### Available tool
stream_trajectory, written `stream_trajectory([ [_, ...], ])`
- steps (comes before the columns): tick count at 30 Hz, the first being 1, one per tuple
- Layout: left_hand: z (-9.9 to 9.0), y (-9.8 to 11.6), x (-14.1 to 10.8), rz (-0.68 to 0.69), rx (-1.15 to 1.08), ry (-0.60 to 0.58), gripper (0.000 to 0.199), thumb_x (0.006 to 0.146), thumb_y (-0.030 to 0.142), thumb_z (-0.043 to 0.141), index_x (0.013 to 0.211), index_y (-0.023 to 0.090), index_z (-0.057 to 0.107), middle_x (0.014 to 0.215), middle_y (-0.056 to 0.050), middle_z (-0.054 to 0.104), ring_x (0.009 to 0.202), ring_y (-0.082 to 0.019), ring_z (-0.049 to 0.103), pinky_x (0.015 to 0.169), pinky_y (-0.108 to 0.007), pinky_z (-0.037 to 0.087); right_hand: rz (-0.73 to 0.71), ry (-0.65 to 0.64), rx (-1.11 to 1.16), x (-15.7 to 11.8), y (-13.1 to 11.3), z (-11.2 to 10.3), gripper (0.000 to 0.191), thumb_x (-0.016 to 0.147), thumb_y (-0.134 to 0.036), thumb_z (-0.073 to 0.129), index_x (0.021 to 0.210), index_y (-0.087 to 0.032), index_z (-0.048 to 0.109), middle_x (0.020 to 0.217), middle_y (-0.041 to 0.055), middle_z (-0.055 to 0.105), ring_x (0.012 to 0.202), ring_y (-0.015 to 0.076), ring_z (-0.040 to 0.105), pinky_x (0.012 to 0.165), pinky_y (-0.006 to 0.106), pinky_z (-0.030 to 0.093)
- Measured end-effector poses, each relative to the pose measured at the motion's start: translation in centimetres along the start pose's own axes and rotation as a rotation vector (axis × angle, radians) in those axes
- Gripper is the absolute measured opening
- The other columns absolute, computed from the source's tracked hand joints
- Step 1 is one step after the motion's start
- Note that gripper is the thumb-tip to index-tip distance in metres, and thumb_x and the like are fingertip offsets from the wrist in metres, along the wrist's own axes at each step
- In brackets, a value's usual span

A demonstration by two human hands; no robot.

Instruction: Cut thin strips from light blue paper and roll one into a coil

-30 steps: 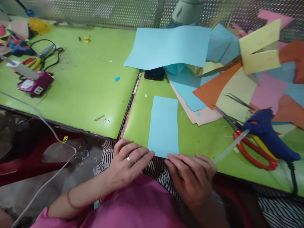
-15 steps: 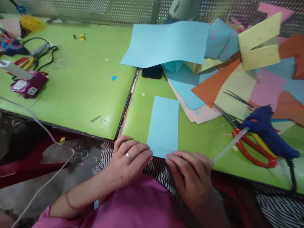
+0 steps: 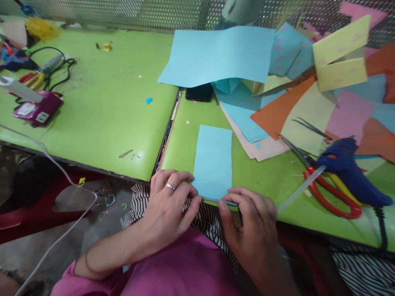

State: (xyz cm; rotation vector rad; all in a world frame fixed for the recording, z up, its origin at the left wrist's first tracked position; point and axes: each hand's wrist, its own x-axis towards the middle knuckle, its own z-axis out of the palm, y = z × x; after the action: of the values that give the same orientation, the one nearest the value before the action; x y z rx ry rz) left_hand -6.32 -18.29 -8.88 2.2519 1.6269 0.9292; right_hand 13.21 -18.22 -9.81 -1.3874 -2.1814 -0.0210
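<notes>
A light blue rectangle of paper (image 3: pixel 213 160) lies on the green table near its front edge. Along its near edge runs a narrow turned-up or rolled strip. My left hand (image 3: pixel 173 197), with a ring on one finger, pinches the near left corner between thumb and fingers. At the near right corner, my right hand (image 3: pixel 249 216) grips the strip between thumb and forefinger. The red-handled scissors (image 3: pixel 330 197) lie to the right of my right hand, beside a blue glue gun (image 3: pixel 348 168) with a pale glue stick in it.
Behind the rectangle, a large blue sheet (image 3: pixel 219 53) partly covers a dark phone (image 3: pixel 199 93). Coloured papers (image 3: pixel 308 115) pile up at the right, with tweezers (image 3: pixel 313 127) on them. A gap (image 3: pixel 168 133) divides the table; a purple box (image 3: pixel 38 107) stands at the left.
The near edge of the blue paper has turned up into a narrow strip. My left thumb has come into view at the corner, and both hands now pinch the edge.
</notes>
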Motion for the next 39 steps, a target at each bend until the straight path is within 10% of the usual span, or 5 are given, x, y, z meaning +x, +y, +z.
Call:
stream_trajectory([
  [11,0.2,0.2,0.2,-0.051,0.046,-0.024,0.009,0.091,0.027,0.060,0.086,0.020,0.060,0.117,-0.010,0.065,0.113,-0.028,0.052,0.102,-0.049,0.036,0.027,-0.073,-0.003,0.6,-0.2,-0.2,0.008,0.095,-0.027,0.049,0.093,-0.021,0.055,0.100,0.0120,0.064,0.092,0.0284,0.059,0.082,0.045,0.040],
  [19,0.7,0.5,-0.8,0.259,0.139,0.034,0.026,0.095,0.015,0.054,0.116,0.023,0.067,0.115,-0.002,0.072,0.115,-0.024,0.051,0.110,-0.043,0.026,0.072,-0.025,-0.001,0.7,-0.2,0.2,0.010,0.093,-0.027,0.051,0.094,-0.019,0.057,0.098,0.0116,0.065,0.093,0.0284,0.060,0.081,0.044,0.041],
  [24,0.9,0.0,-1.3,0.221,0.129,0.012,0.032,0.094,0.014,0.057,0.125,0.021,0.063,0.114,-0.003,0.074,0.109,-0.021,0.058,0.109,-0.040,0.031,0.011,-0.021,0.038,0.3,0.1,-0.1,0.008,0.094,-0.028,0.056,0.096,-0.021,0.060,0.096,0.0085,0.068,0.088,0.0246,0.062,0.081,0.041,0.043],
  [39,-6.0,2.7,1.7,0.117,-0.829,-0.030,0.013,0.092,0.014,0.064,0.104,0.019,0.064,0.088,-0.005,0.076,0.080,-0.015,0.072,0.075,-0.029,0.061,-0.085,-0.020,0.547,3.4,-2.1,-9.0,0.020,0.092,-0.017,0.058,0.106,-0.030,0.062,0.077,-0.0025,0.071,0.066,0.0146,0.067,0.055,0.024,0.056],
])
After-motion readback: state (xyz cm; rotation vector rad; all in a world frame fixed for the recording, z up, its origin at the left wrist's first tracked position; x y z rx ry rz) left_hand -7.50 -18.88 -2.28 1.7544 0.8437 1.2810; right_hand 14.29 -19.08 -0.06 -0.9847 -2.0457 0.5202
